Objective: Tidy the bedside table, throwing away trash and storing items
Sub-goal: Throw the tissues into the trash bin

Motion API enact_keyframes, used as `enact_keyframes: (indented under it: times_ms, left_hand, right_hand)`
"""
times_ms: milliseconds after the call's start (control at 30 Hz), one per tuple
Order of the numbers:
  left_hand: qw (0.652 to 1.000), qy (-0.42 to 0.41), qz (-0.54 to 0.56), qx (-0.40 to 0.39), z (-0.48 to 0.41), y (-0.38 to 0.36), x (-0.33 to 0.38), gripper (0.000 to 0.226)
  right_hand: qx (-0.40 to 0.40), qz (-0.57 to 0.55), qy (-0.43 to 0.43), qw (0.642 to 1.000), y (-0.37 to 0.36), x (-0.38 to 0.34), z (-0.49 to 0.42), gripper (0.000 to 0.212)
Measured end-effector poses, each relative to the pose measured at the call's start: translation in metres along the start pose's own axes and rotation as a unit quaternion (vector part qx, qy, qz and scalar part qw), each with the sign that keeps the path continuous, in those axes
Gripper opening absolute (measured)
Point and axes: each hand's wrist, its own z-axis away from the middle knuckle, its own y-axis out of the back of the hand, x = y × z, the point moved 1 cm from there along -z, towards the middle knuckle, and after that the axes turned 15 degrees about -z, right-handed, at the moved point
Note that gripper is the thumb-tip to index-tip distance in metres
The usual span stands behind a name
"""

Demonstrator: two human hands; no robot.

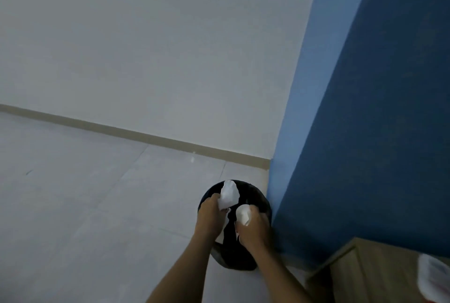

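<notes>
A round black trash bin (253, 196) lined with a dark bag stands on the floor against the blue wall. Both my hands hover over its mouth. My left hand (210, 215) grips a crumpled white tissue (229, 194) that sticks up past my fingers. My right hand (253, 228) holds a second, smaller wad of white paper (243, 214). The wooden bedside table (360, 266) shows at the bottom right corner, with a white packet (432, 278) lying on it at the frame edge.
Pale tiled floor (85, 193) spreads to the left of the bin. A white wall with a beige skirting board (136, 135) runs behind. The blue wall (377, 120) rises on the right, its corner beside the bin.
</notes>
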Motion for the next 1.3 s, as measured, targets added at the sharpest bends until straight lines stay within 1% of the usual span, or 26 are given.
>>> enact_keyframes:
  times_ms: [167, 200, 233, 300, 400, 533, 600, 700, 833, 1033, 1133, 1233, 1300]
  left_hand:
    - [0.999, -0.002, -0.027, -0.028, -0.060, -0.042, -0.014, 0.028]
    - [0.999, 0.004, -0.028, -0.036, -0.077, -0.061, -0.017, 0.028]
    - [0.998, 0.007, -0.029, -0.047, -0.090, -0.080, -0.021, 0.029]
    - [0.998, 0.004, -0.031, -0.056, -0.095, -0.080, -0.022, 0.028]
    - [0.996, 0.019, -0.043, -0.077, -0.114, -0.113, -0.029, 0.027]
    - [0.992, 0.032, -0.058, -0.106, -0.114, -0.139, -0.042, 0.055]
    - [0.991, 0.026, -0.067, -0.112, -0.113, -0.145, -0.047, 0.061]
    - [0.990, 0.028, -0.059, -0.129, -0.109, -0.153, -0.048, 0.070]
    - [0.987, 0.038, -0.058, -0.143, -0.098, -0.157, -0.044, 0.074]
    - [0.989, 0.040, -0.039, -0.135, -0.061, -0.129, -0.029, 0.076]
    - [0.990, 0.016, -0.031, -0.134, -0.030, -0.104, -0.002, 0.076]
    - [0.994, -0.025, -0.028, -0.106, -0.001, -0.079, 0.034, 0.075]
    - [0.993, -0.062, -0.029, -0.091, 0.021, -0.066, 0.063, 0.069]
  right_hand:
    - [-0.009, 0.006, -0.003, 1.000, -0.020, 0.013, -0.069, 0.050]
    - [-0.018, 0.014, -0.020, 1.000, -0.028, 0.027, -0.089, 0.051]
    - [-0.024, 0.021, -0.036, 0.999, -0.035, 0.041, -0.106, 0.052]
    - [-0.028, 0.030, -0.037, 0.998, -0.032, 0.045, -0.113, 0.057]
    - [-0.043, 0.053, -0.052, 0.996, -0.046, 0.070, -0.139, 0.067]
    - [-0.056, 0.055, -0.058, 0.995, -0.058, 0.091, -0.149, 0.067]
    - [-0.055, 0.055, -0.056, 0.995, -0.059, 0.096, -0.149, 0.065]
    - [-0.057, 0.051, -0.053, 0.996, -0.059, 0.103, -0.146, 0.064]
    - [-0.058, 0.044, -0.059, 0.996, -0.055, 0.106, -0.135, 0.067]
    - [-0.044, 0.047, -0.041, 0.997, -0.029, 0.079, -0.087, 0.056]
    - [-0.024, 0.048, -0.033, 0.998, 0.000, 0.061, -0.049, 0.043]
    - [0.010, 0.041, -0.014, 0.999, 0.035, 0.048, -0.007, 0.030]
    - [0.025, 0.033, -0.002, 0.999, 0.059, 0.047, 0.022, 0.034]
